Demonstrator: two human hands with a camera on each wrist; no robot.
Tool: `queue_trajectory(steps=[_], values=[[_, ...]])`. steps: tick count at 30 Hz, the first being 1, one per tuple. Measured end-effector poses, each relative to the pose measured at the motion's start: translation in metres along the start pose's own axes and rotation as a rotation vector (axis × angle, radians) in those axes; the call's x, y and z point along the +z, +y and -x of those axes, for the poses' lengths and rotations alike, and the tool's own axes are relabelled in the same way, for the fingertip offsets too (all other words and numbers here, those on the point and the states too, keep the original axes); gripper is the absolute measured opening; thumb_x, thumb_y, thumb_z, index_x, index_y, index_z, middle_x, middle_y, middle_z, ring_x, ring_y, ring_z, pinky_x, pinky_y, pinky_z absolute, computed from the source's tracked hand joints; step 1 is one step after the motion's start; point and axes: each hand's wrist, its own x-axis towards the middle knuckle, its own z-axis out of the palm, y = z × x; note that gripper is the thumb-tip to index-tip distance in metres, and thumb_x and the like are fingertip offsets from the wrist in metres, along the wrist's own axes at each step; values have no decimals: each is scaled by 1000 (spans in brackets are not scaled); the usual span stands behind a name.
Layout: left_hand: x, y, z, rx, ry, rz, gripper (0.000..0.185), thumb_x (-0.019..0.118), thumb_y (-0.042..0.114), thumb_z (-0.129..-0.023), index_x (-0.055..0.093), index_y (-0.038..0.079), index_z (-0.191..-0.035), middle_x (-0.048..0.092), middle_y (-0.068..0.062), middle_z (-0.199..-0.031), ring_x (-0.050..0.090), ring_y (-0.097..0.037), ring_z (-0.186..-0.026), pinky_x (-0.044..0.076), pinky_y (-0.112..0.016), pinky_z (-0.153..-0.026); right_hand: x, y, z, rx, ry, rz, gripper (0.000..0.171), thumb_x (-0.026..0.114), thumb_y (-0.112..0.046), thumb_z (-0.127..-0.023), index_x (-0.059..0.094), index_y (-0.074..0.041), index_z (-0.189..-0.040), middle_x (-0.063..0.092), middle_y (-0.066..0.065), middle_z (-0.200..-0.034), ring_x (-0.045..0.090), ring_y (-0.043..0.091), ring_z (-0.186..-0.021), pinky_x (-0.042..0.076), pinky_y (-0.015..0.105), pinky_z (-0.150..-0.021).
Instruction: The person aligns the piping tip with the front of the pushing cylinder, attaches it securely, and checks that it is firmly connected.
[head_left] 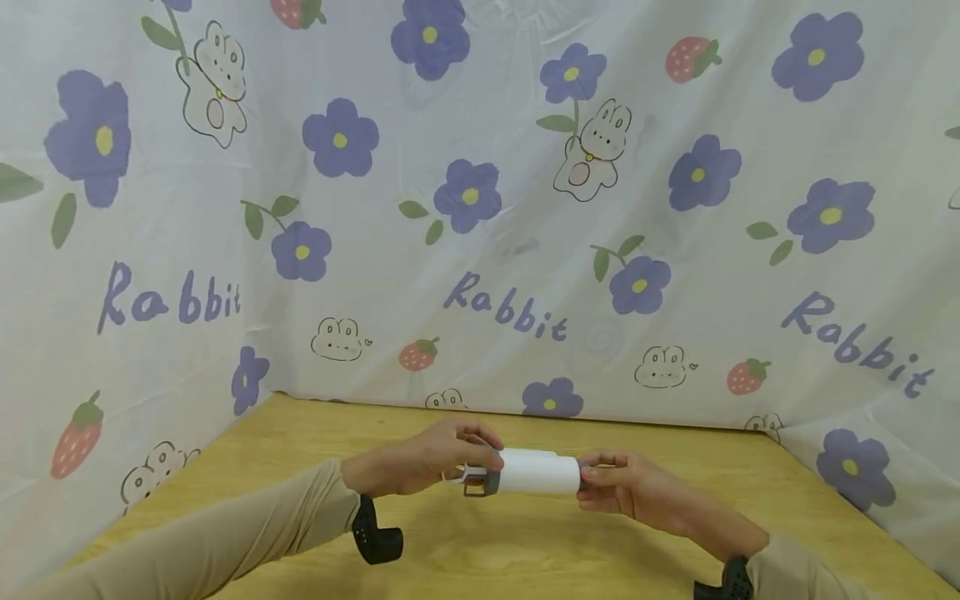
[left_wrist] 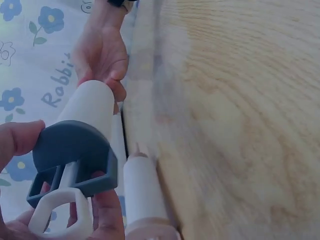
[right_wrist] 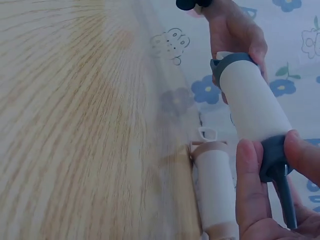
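Observation:
Both hands hold a white syringe-style dispenser (head_left: 536, 472) level over the table. Its two end caps are dark blue-grey. My left hand (head_left: 420, 458) grips the cap at the plunger end, where a white pull ring (left_wrist: 85, 216) sticks out beside a square finger loop (left_wrist: 106, 184). On the opposite end my right hand (head_left: 637, 492) pinches the other cap between thumb and fingers. A thin dark nozzle (right_wrist: 286, 202) runs from that cap toward the right palm. In both wrist views a similar white dispenser with beige ends (right_wrist: 215, 177) lies beyond the held one.
A light wooden table (head_left: 337, 525) spreads beneath the hands. Behind it and at the sides hangs a white curtain (head_left: 510, 250) with purple flowers, strawberries and rabbits. Black camera mounts (head_left: 375, 533) sit on both wrists.

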Motion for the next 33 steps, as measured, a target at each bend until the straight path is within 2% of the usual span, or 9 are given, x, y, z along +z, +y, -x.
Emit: queue_trajectory(steps=[5, 10, 16, 21, 25, 29, 33], values=[[3, -10, 1, -51, -28, 43, 32, 67, 22, -77, 59, 5, -103, 59, -3, -89, 44, -13, -66, 30, -23, -51, 1, 7, -1, 63, -42, 15, 23, 45, -12, -93, 52, -6, -114, 56, 7, -108, 62, 14, -93, 45, 30, -91], [3, -22, 1, -95, -67, 111, 24, 64, 20, -78, 61, 7, -98, 57, -2, -89, 45, -9, -64, 31, -18, -47, 3, 12, -1, 118, -72, 50, 17, 45, -15, -93, 56, -10, -106, 58, 5, -104, 62, 13, -92, 47, 28, -87], [3, -36, 1, -153, -140, 155, 16, 61, 20, -81, 61, 11, -94, 54, 3, -86, 42, -8, -66, 33, -16, -49, 5, 16, 3, 194, -105, 180, 19, 45, -21, -94, 55, -10, -106, 59, 0, -95, 59, 7, -82, 51, 23, -72], [7, -45, 5, -187, -172, 116, 19, 59, 19, -82, 60, 9, -99, 56, -1, -93, 49, -11, -75, 43, -21, -61, 6, 20, 5, 161, -133, 347, 24, 48, -20, -92, 55, -5, -109, 59, -3, -89, 52, 6, -72, 43, 20, -60], [9, -47, 9, -170, -146, 81, 26, 59, 17, -82, 57, 5, -104, 57, -3, -97, 52, -13, -76, 44, -25, -69, 8, 21, 5, 127, -136, 409, 23, 51, -18, -91, 57, -3, -107, 57, -4, -84, 50, 6, -69, 42, 20, -57], [8, -46, 9, -159, -141, 65, 28, 60, 18, -81, 57, 4, -105, 58, -3, -95, 53, -13, -76, 45, -25, -69, 10, 21, 6, 118, -123, 448, 24, 53, -19, -90, 58, -2, -106, 58, -3, -84, 50, 6, -69, 43, 20, -57], [7, -47, 7, -157, -187, 55, 27, 59, 19, -82, 58, 5, -105, 57, -1, -92, 50, -12, -73, 44, -24, -67, 13, 22, 6, 116, -108, 489, 26, 55, -21, -89, 58, -2, -106, 59, -4, -84, 50, 6, -68, 43, 20, -57]])
